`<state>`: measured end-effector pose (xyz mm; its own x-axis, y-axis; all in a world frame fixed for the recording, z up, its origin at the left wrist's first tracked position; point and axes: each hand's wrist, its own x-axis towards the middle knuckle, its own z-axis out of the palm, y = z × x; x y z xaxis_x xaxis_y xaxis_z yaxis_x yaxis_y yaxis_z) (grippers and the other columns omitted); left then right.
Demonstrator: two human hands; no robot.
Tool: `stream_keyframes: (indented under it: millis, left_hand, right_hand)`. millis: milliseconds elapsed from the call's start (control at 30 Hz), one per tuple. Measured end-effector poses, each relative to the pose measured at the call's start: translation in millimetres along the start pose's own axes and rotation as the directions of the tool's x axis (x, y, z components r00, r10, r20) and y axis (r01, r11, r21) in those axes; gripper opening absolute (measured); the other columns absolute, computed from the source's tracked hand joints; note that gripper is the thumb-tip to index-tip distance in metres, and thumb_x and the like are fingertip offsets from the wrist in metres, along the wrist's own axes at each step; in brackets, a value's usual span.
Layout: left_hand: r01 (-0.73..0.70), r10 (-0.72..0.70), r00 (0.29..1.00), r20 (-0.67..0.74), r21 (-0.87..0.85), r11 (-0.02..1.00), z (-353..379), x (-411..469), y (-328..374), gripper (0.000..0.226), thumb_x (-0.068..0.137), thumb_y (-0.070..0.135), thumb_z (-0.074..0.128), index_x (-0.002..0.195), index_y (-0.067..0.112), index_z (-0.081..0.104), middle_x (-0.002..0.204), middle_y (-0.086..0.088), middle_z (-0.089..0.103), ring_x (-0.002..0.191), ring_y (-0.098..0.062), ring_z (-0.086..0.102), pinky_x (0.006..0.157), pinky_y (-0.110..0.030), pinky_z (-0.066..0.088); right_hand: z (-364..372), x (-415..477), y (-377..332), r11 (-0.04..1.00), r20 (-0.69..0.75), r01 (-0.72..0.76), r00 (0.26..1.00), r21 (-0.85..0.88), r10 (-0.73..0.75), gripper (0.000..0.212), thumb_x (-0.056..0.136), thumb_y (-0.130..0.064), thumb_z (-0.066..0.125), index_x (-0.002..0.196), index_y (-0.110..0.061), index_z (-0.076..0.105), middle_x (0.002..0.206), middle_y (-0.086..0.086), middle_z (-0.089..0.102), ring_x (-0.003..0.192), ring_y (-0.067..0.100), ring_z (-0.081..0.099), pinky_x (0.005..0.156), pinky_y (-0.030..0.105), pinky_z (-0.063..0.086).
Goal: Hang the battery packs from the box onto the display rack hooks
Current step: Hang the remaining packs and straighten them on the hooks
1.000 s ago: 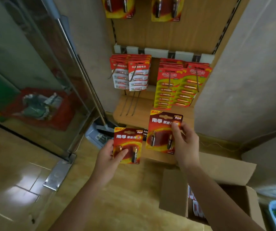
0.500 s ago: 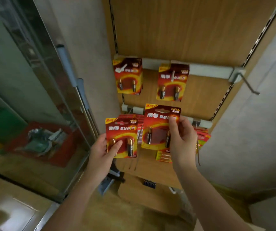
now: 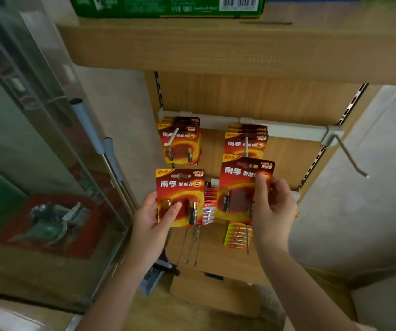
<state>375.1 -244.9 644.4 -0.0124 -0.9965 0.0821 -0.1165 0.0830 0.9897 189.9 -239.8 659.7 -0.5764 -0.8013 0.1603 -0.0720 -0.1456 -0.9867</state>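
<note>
Only the arms and hands of the person show. The left hand (image 3: 149,220) and the right hand (image 3: 274,211) are bare. The left forearm (image 3: 120,283) and the right forearm (image 3: 295,283) are bare too, all the way to the bottom edge.

The back panel (image 3: 287,103) is wood-grain board, smooth and matt, like the shelf (image 3: 216,48) above it. Across the panel runs a white rail (image 3: 287,129), seemingly painted metal; at its right end a bare wire hook (image 3: 350,156) shines dully. Each battery pack (image 3: 180,187) before the panel is glossy printed card with a clear plastic blister. Left of the panel stands a reflective glass door (image 3: 36,163).
</note>
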Motion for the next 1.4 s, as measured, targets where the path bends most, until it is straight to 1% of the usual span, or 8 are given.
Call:
stream_keyframes:
  millis: [133,233,533,700,800,900,1067,1400]
  left_hand:
    - [-0.003,0.005,0.999,0.044,-0.045,0.999,-4.3,15.4,1.5,0.030,0.084,0.018,0.060,0.113,0.018,0.056,0.105,0.002,0.069,0.100,-0.009,0.066,0.083,-0.027,0.053]
    - [-0.012,0.020,0.996,0.087,-0.082,0.997,-7.4,25.0,3.1,0.027,0.086,0.013,0.059,0.112,0.018,0.055,0.104,0.002,0.069,0.098,-0.006,0.066,0.075,-0.017,0.054]
    - [-0.036,0.052,0.985,0.163,-0.095,0.995,-30.8,43.4,8.8,0.025,0.084,0.015,0.060,0.107,0.024,0.055,0.100,0.007,0.069,0.098,-0.004,0.066,0.074,-0.015,0.054]
    - [-0.053,0.071,0.979,0.192,-0.102,0.993,-38.7,53.1,11.0,0.024,0.086,0.011,0.059,0.107,0.023,0.056,0.097,0.013,0.071,0.096,-0.003,0.066,0.072,-0.012,0.052]
    - [-0.058,0.082,0.977,0.198,-0.123,0.991,-39.4,57.2,11.2,0.023,0.087,0.009,0.057,0.105,0.024,0.057,0.094,0.017,0.071,0.093,-0.001,0.067,0.072,-0.011,0.052]
    - [-0.051,0.084,0.976,0.200,-0.162,0.986,-37.2,61.9,11.1,0.023,0.087,0.008,0.057,0.104,0.023,0.057,0.093,0.011,0.072,0.092,-0.002,0.067,0.071,-0.011,0.052]
    - [-0.025,0.069,0.975,0.212,-0.206,0.978,-33.5,69.1,7.7,0.025,0.089,0.011,0.055,0.111,0.022,0.055,0.104,0.004,0.068,0.097,-0.004,0.066,0.075,-0.014,0.053]
    - [-0.016,0.019,0.990,0.141,-0.021,1.000,-21.1,107.1,-1.9,0.028,0.092,0.027,0.052,0.119,0.019,0.050,0.108,0.005,0.062,0.098,-0.006,0.061,0.074,-0.015,0.046]
  right_hand:
    - [5.9,4.9,-8.5,1.000,-0.069,0.015,0.998,-0.015,-0.016,0.010,0.090,-0.035,0.052,0.093,-0.027,0.057,0.093,-0.011,0.065,0.091,0.005,0.064,0.059,0.012,0.055]
    - [10.3,7.5,-12.5,0.998,-0.118,-0.006,0.993,-0.059,-0.001,0.009,0.090,-0.036,0.053,0.081,-0.034,0.054,0.085,-0.016,0.062,0.086,0.007,0.064,0.064,0.020,0.056]
    - [29.2,66.3,-14.7,0.935,-0.160,-0.097,0.986,-0.342,0.044,0.028,0.091,-0.036,0.054,0.106,-0.015,0.062,0.100,0.004,0.065,0.098,0.022,0.064,0.082,0.040,0.056]
    - [31.6,50.3,-12.8,0.970,-0.333,-0.076,0.943,-0.231,-0.006,0.034,0.088,-0.009,0.056,0.120,-0.019,0.050,0.120,-0.001,0.055,0.109,0.010,0.053,0.094,0.027,0.046]
    - [29.7,15.1,-11.2,0.991,-0.427,-0.068,0.904,-0.117,0.012,0.028,0.089,-0.002,0.048,0.108,-0.022,0.053,0.105,-0.007,0.057,0.099,0.007,0.055,0.087,0.026,0.047]
    - [40.0,-21.3,-12.9,0.999,-0.295,-0.047,0.955,-0.010,0.042,0.025,0.088,0.001,0.050,0.088,-0.022,0.059,0.087,-0.008,0.061,0.081,-0.001,0.058,0.077,0.024,0.047]
    - [85.1,-40.9,-8.8,0.994,0.166,-0.069,0.983,-0.090,0.083,0.020,0.090,-0.025,0.055,0.109,-0.023,0.062,0.100,-0.011,0.067,0.095,0.001,0.062,0.078,0.020,0.053]
    - [126.7,6.2,2.7,0.956,-0.012,-0.132,0.991,-0.260,0.134,0.019,0.093,-0.023,0.053,0.107,-0.016,0.063,0.094,-0.005,0.065,0.077,-0.002,0.058,0.057,0.007,0.045]
